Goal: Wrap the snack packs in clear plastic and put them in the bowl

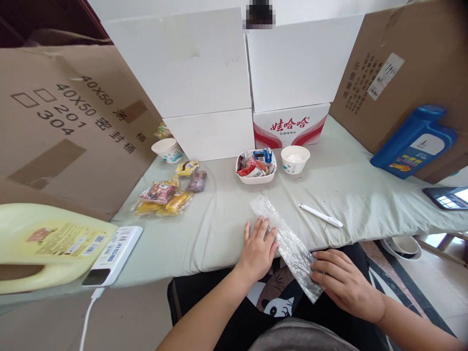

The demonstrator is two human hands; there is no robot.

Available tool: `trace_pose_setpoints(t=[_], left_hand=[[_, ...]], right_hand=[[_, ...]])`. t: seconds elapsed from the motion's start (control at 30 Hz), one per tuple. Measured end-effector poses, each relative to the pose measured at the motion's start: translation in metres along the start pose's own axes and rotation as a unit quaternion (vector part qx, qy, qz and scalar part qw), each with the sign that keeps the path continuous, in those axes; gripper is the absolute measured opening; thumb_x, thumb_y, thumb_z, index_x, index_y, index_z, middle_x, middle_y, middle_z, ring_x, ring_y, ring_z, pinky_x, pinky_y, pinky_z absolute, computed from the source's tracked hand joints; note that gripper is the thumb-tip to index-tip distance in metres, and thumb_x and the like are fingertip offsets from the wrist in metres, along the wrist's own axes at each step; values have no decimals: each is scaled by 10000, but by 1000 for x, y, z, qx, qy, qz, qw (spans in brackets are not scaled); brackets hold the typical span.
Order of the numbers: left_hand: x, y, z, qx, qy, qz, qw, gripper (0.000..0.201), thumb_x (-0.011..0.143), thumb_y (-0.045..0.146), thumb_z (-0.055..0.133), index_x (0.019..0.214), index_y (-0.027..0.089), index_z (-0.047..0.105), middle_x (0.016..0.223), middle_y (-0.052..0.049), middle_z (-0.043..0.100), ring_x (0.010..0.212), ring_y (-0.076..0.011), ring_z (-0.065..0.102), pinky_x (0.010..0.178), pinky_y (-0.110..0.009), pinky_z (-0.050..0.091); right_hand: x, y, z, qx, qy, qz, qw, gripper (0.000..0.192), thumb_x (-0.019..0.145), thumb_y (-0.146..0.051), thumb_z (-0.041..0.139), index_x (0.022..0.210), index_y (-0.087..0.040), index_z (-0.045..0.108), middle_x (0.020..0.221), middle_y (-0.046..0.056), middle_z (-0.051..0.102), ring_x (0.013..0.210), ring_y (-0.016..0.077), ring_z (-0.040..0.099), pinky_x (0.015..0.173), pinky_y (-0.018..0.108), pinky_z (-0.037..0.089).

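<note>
Pressing flat, the left hand point(258, 249) lies palm down with fingers spread on the table edge, its fingertips on the near side of a long clear plastic bag point(288, 243); nothing is gripped. The right hand point(343, 282) holds the lower end of that bag, fingers curled over the crinkled film, thumb hidden beneath. Bag runs diagonally from the pale green tablecloth point(219, 229) off the table edge toward the person's lap; whether anything is inside it cannot be told. Just right of the bag's upper end, apart from it: a white pen point(321, 215). Farther back, a white tray of small packets point(256, 167), and touching-close beside it a white paper bowl point(295, 159). Left of centre, a cluster of snack packets point(164, 196), orange and red wrappers, with a second paper cup point(167, 149) behind them. Behind all: white boxes point(190, 73) and a red-printed carton point(290, 126). Far left, a yellow detergent jug point(44, 243) on its side, next to a white power bank point(113, 253) with cable. Far right, a blue bottle point(415, 141) leaning on cardboard point(402, 44), a phone point(448, 197) near it.
</note>
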State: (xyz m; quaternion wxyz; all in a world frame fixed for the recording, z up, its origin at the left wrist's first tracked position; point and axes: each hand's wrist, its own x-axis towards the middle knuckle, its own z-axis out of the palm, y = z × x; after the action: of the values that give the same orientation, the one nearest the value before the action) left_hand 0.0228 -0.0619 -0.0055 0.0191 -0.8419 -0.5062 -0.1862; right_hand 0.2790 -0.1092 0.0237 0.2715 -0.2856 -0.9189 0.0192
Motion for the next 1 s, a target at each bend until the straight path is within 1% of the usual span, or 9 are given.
trace_pose_setpoints(t=[0.1, 0.17, 0.3, 0.43, 0.53, 0.63, 0.8, 0.9, 1.0], left_hand=[[-6, 1, 0, -36, 36, 22, 998, 267, 919, 208, 473, 1147, 224, 611, 1250, -90, 571, 1250, -272, 450, 1076, -523, 311], [-2, -1, -2, -60, 44, 29, 997, 218, 914, 199, 479, 1061, 219, 639, 1162, -77, 610, 1199, -254, 486, 1043, -480, 356], [25, -17, -6, -73, 8, 27, 997, 162, 902, 206, 516, 990, 191, 651, 1162, -77, 634, 1177, -243, 511, 1008, -427, 409], [56, -33, -2, -46, -48, 35, 997, 177, 867, 249, 584, 1024, 192, 643, 1324, -83, 572, 1235, -286, 477, 1003, -469, 410], [63, -35, 3, -43, -63, 37, 996, 234, 867, 287, 589, 1084, 207, 624, 1344, -77, 563, 1247, -294, 464, 1003, -490, 401], [58, -35, 8, -51, -42, 44, 997, 281, 870, 292, 581, 1136, 204, 607, 1369, -91, 538, 1262, -296, 451, 1016, -501, 390], [49, -46, 9, -108, 54, 31, 992, 249, 860, 223, 569, 1104, 204, 616, 1280, -94, 584, 1239, -270, 475, 1034, -468, 390], [48, -58, 11, -153, 76, -7, 985, 273, 862, 144, 492, 1114, 181, 589, 1146, -100, 635, 1124, -242, 553, 977, -433, 448], [48, -65, 15, -188, 78, -45, 978, 425, 840, 62, 422, 1254, 137, 482, 1107, -117, 646, 1061, -221, 585, 945, -416, 478]], right_hand=[[20, -9, -10, 94, -56, -23, 994, 221, 871, -86, 468, 1028, -174, 597, 1049, 77, 669, 1177, 213, 526, 999, 387, 388], [36, -10, -14, 156, -98, -23, 983, 235, 864, -69, 436, 1022, -174, 575, 1012, 76, 664, 1069, 190, 575, 948, 368, 422], [65, -10, -15, 207, -158, -21, 965, 241, 853, -61, 406, 996, -177, 562, 874, 56, 643, 821, 154, 579, 796, 322, 446], [74, -17, -10, 223, -218, -61, 948, 218, 817, -84, 454, 958, -193, 581, 823, 38, 641, 804, 169, 568, 775, 324, 429], [76, -18, -7, 260, -235, -63, 935, 213, 823, -92, 467, 953, -197, 599, 817, 31, 647, 812, 168, 571, 769, 306, 435], [89, -5, -6, 297, -206, -3, 932, 198, 862, -110, 453, 946, -181, 618, 853, 50, 645, 826, 157, 578, 761, 274, 452], [133, 39, 13, 252, -124, 198, 939, 185, 876, -154, 478, 947, -188, 646, 892, 35, 679, 781, 143, 607, 730, 259, 453], [156, 63, 37, 171, -142, 299, 928, 200, 867, -167, 509, 1012, -191, 645, 855, 15, 696, 752, 144, 615, 699, 248, 434], [166, 76, 59, 105, -159, 343, 920, 266, 868, -187, 530, 1121, -172, 611, 831, 18, 701, 751, 149, 621, 689, 242, 414]])
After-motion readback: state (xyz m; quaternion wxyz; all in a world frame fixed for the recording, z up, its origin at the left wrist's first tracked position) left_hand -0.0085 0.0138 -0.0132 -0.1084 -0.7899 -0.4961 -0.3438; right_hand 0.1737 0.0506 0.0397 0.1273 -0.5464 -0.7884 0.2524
